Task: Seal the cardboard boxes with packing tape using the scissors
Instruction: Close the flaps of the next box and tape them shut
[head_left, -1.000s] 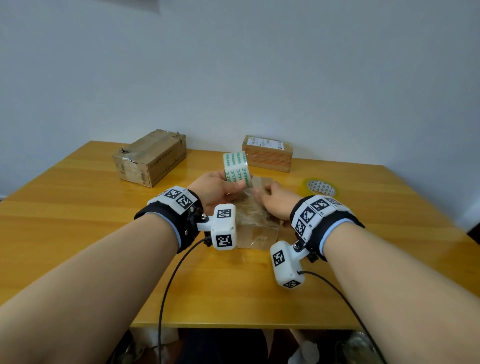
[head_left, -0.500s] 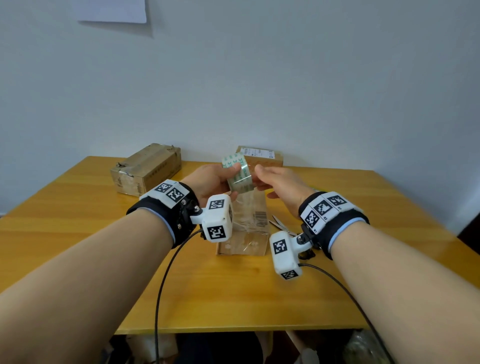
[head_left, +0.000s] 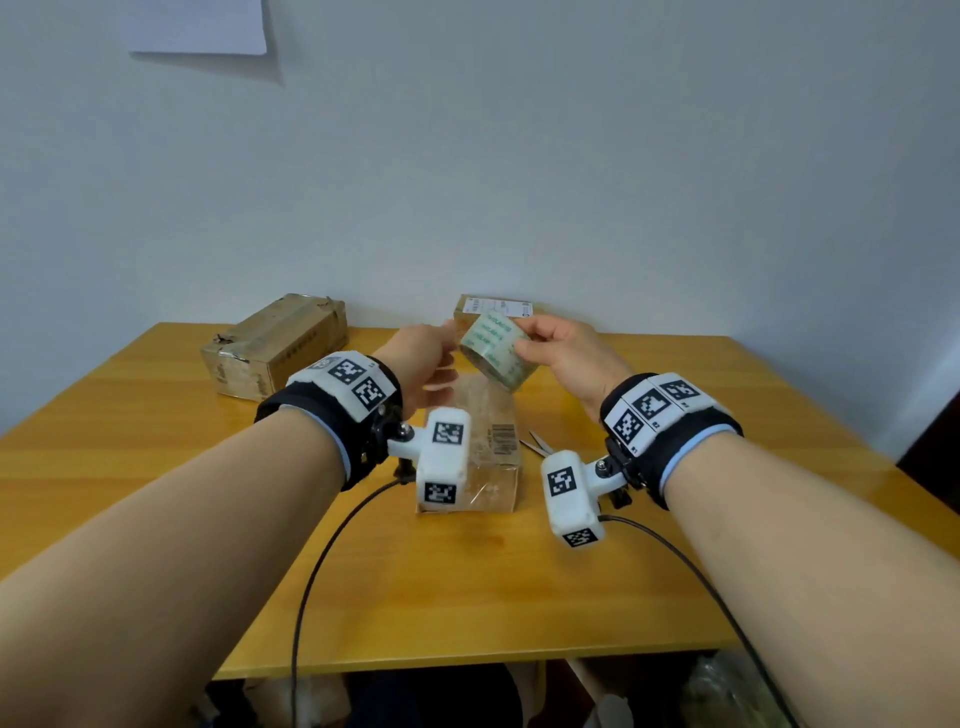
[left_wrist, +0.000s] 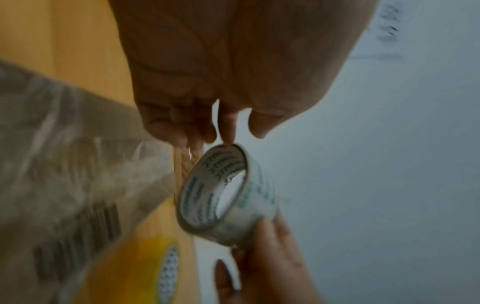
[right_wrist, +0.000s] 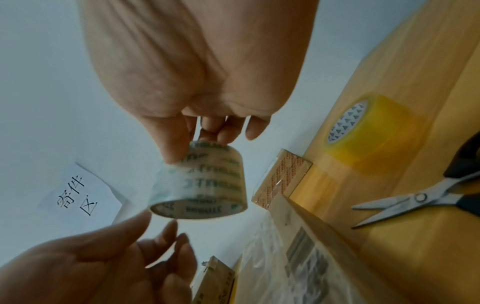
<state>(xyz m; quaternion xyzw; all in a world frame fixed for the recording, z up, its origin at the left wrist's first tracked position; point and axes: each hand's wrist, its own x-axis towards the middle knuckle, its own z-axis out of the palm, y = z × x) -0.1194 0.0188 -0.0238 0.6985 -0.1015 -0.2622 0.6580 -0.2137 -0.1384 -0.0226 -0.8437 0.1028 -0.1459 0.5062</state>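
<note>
Above taped box (head_left: 485, 447), my right hand (head_left: 563, 358) pinches tape roll (head_left: 493, 351); left hand (head_left: 423, 364) loose-fingered beside it. Right wrist view alone shows whole scissors (right_wrist: 420, 198) on desk (head_left: 156, 467), yellow roll (right_wrist: 376, 131).

A black wristband (head_left: 332, 410) edged in light blue is worn on each bare forearm, topped by white plates printed with black square markers. A white camera block (head_left: 441, 462) with a black cable (head_left: 332, 551) is bracketed to each band.
</note>
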